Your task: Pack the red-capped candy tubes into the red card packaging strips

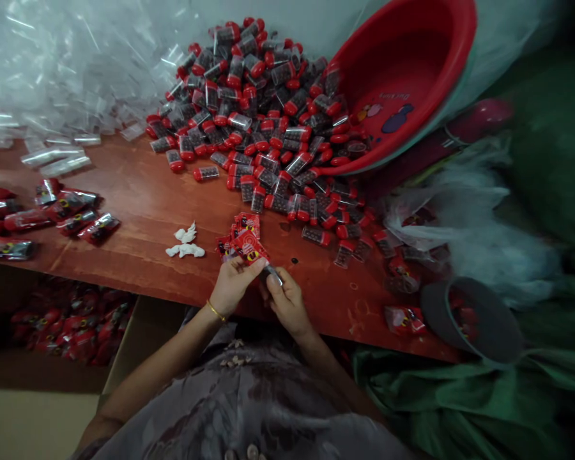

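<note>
Just above the table's front edge my two hands meet. My left hand (237, 281), with a gold bracelet at the wrist, pinches a red printed card (249, 246). My right hand (285, 297) is closed around a small clear tube (273, 275) with dark contents, most of it hidden by the fingers. The card's lower corner meets the tube's end; whether it is inside cannot be made out. Beneath the held card, more red printed cards (246, 222) lie in a small stack. Crumpled white scraps (186, 250) sit left of my hands.
A heap of red-capped clear tubes (259, 115) covers the back middle, beside a tilted red basin (412, 70). Clear plastic sleeves (67, 70) pile up at left. Red packed pieces (76, 220) lie on the left and in a box (138, 332) below. A grey bucket (489, 319) stands right.
</note>
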The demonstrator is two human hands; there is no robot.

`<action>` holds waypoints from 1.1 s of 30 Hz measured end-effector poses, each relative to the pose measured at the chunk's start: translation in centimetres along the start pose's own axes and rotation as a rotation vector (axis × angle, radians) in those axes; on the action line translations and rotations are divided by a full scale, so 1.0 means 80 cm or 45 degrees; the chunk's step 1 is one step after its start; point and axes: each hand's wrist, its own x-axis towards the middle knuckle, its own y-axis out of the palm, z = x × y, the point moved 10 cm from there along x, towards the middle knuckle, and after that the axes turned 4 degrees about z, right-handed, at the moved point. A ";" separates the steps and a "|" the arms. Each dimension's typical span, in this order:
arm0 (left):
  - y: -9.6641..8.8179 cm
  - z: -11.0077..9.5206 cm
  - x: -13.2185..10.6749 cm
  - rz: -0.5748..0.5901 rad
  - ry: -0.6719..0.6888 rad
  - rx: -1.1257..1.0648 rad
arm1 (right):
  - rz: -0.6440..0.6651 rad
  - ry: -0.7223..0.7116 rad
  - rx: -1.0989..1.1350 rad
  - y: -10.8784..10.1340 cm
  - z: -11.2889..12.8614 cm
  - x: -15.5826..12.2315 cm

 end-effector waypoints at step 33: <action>-0.003 0.017 -0.002 0.148 -0.351 -0.043 | -0.303 -0.138 -0.456 -0.038 0.021 0.034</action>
